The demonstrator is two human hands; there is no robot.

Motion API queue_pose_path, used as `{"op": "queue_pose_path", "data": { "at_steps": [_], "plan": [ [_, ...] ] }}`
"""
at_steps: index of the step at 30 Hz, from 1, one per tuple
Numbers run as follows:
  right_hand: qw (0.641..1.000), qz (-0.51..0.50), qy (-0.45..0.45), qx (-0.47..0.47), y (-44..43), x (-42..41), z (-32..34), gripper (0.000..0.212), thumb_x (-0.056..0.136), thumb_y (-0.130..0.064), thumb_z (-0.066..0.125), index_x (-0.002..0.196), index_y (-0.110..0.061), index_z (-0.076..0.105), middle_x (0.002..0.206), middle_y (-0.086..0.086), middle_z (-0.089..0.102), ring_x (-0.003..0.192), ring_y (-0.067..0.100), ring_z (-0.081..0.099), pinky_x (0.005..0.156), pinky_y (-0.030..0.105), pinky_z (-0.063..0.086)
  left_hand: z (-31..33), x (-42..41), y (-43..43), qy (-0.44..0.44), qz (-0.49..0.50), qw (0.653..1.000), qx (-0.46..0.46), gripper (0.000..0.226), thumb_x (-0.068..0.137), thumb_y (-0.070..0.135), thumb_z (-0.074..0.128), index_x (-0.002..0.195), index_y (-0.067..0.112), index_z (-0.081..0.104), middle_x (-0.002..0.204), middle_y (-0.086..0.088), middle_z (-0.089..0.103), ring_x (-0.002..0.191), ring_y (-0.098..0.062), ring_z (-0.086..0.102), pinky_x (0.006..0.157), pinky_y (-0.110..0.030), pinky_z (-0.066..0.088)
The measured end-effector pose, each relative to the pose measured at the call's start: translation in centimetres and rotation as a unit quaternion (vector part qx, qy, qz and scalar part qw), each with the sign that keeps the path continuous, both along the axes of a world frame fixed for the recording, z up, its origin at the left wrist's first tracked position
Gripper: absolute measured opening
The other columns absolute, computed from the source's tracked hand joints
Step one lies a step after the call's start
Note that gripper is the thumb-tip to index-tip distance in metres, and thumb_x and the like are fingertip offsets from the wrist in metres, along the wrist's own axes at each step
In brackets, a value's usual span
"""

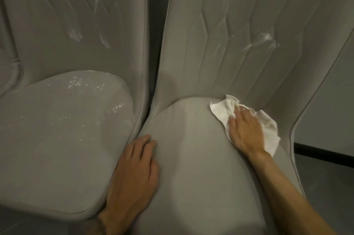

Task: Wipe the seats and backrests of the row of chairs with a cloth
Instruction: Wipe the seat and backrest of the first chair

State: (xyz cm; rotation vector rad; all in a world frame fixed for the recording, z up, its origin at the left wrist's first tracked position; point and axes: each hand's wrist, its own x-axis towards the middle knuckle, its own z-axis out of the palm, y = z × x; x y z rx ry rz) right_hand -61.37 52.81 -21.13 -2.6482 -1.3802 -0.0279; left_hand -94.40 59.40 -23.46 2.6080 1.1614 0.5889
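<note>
Two grey upholstered chairs stand side by side. My right hand point(244, 131) lies flat on a white cloth point(268, 131), pressing it onto the back right part of the right chair's seat point(191, 158), close to where the seat meets the quilted backrest point(239, 43). My left hand point(134, 175) rests on the left edge of that same seat, fingers straight, at the seam between the two chairs. The left chair's seat point(57, 138) carries white specks, and its backrest point(76, 14) shows pale streaks. White smears also mark the right backrest.
A dark gap point(153, 23) runs between the two backrests. To the right of the right chair is a pale wall point(335, 100) with a dark skirting strip point(323, 154) and grey floor point(329, 186) below it.
</note>
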Motion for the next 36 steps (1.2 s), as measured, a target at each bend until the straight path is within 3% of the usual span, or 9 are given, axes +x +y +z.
{"op": "queue_pose_path", "data": {
  "at_steps": [4, 10, 16, 19, 21, 23, 28, 31, 36],
  "plan": [
    [0.997, 0.071, 0.020, -0.016, 6.0, -6.2, -0.4, 0.057, 0.110, -0.033, 0.026, 0.161, -0.010, 0.020, 0.167, 0.012, 0.025, 0.156, 0.027, 0.021, 0.124, 0.040, 0.020, 0.5, 0.1, -0.2, -0.017, 0.010, 1.000, -0.013, 0.045, 0.097, 0.027, 0.038, 0.134, 0.012, 0.058, 0.145, -0.006, 0.053, 0.131, -0.024, 0.051, 0.115, -0.037, 0.037],
    [0.940, 0.338, 0.038, 0.021, 6.8, -11.5, -0.9, 0.048, 0.109, -0.031, 0.030, 0.148, -0.007, 0.044, 0.150, 0.011, 0.047, 0.145, 0.031, 0.037, 0.120, 0.045, 0.031, 1.1, -0.6, -0.9, -0.073, 0.054, 0.995, -0.051, 0.042, 0.097, 0.020, 0.042, 0.134, 0.005, 0.057, 0.136, -0.012, 0.059, 0.122, -0.028, 0.057, 0.108, -0.045, 0.049],
    [0.961, 0.272, 0.053, 0.008, 7.8, -12.4, -0.1, 0.051, 0.110, -0.031, 0.024, 0.149, -0.005, 0.043, 0.158, 0.012, 0.040, 0.151, 0.032, 0.030, 0.121, 0.047, 0.028, 0.6, -3.1, -3.8, -0.098, 0.053, 0.992, -0.063, 0.043, 0.102, 0.025, 0.037, 0.137, 0.009, 0.056, 0.140, -0.006, 0.057, 0.128, -0.018, 0.054, 0.115, -0.033, 0.042],
    [0.903, 0.429, -0.022, -0.002, 3.4, -17.7, -0.8, 0.050, 0.108, -0.030, 0.020, 0.148, -0.008, 0.041, 0.153, 0.012, 0.041, 0.147, 0.032, 0.031, 0.120, 0.046, 0.027, 0.4, -4.8, -5.1, -0.231, 0.082, 0.960, -0.133, 0.042, 0.105, 0.034, 0.033, 0.138, 0.017, 0.053, 0.137, 0.008, 0.054, 0.125, -0.007, 0.052, 0.109, -0.021, 0.040],
    [0.875, 0.484, 0.019, 0.011, -0.8, -19.4, -1.7, 0.047, 0.111, -0.033, 0.025, 0.153, -0.014, 0.036, 0.158, 0.005, 0.037, 0.154, 0.023, 0.023, 0.125, 0.040, 0.019, 0.6, -5.3, -5.4, -0.287, 0.077, 0.945, -0.136, 0.034, 0.107, 0.032, 0.034, 0.133, 0.021, 0.053, 0.130, 0.017, 0.055, 0.120, -0.004, 0.055, 0.101, -0.012, 0.040],
    [0.869, 0.491, 0.065, 0.024, -1.8, -18.9, -1.7, 0.050, 0.112, -0.037, 0.026, 0.155, -0.014, 0.037, 0.162, 0.003, 0.036, 0.156, 0.019, 0.021, 0.128, 0.040, 0.018, 0.8, -5.6, -5.3, -0.284, 0.069, 0.947, -0.137, 0.026, 0.108, 0.027, 0.037, 0.129, 0.027, 0.052, 0.126, 0.021, 0.053, 0.118, -0.001, 0.055, 0.098, -0.008, 0.039],
    [0.921, 0.385, 0.051, -0.027, 1.4, -19.6, 0.7, 0.052, 0.110, -0.034, 0.026, 0.160, -0.020, 0.025, 0.168, 0.000, 0.022, 0.157, 0.020, 0.015, 0.125, 0.042, 0.020, 1.1, -5.6, -5.1, -0.233, 0.076, 0.958, -0.150, 0.035, 0.108, 0.027, 0.039, 0.142, 0.022, 0.049, 0.140, 0.014, 0.046, 0.131, 0.003, 0.045, 0.109, -0.009, 0.033],
    [0.882, 0.470, -0.036, -0.002, -3.0, -23.5, 0.3, 0.048, 0.105, -0.033, 0.032, 0.148, -0.016, 0.042, 0.156, 0.009, 0.040, 0.148, 0.032, 0.033, 0.121, 0.045, 0.029, 1.7, -5.6, -4.9, -0.229, 0.104, 0.955, -0.155, 0.034, 0.110, 0.036, 0.036, 0.141, 0.028, 0.047, 0.135, 0.017, 0.045, 0.123, 0.007, 0.046, 0.103, -0.006, 0.035],
    [0.847, 0.530, 0.014, -0.035, -9.1, -22.6, -1.0, 0.057, 0.109, -0.042, 0.032, 0.162, -0.027, 0.019, 0.170, -0.005, 0.018, 0.158, 0.015, 0.009, 0.128, 0.034, 0.007, 2.6, -6.1, -3.1, -0.199, 0.102, 0.955, -0.195, 0.024, 0.107, 0.035, 0.047, 0.129, 0.030, 0.056, 0.119, 0.014, 0.058, 0.105, 0.003, 0.057, 0.087, -0.009, 0.044]
  ]
}}
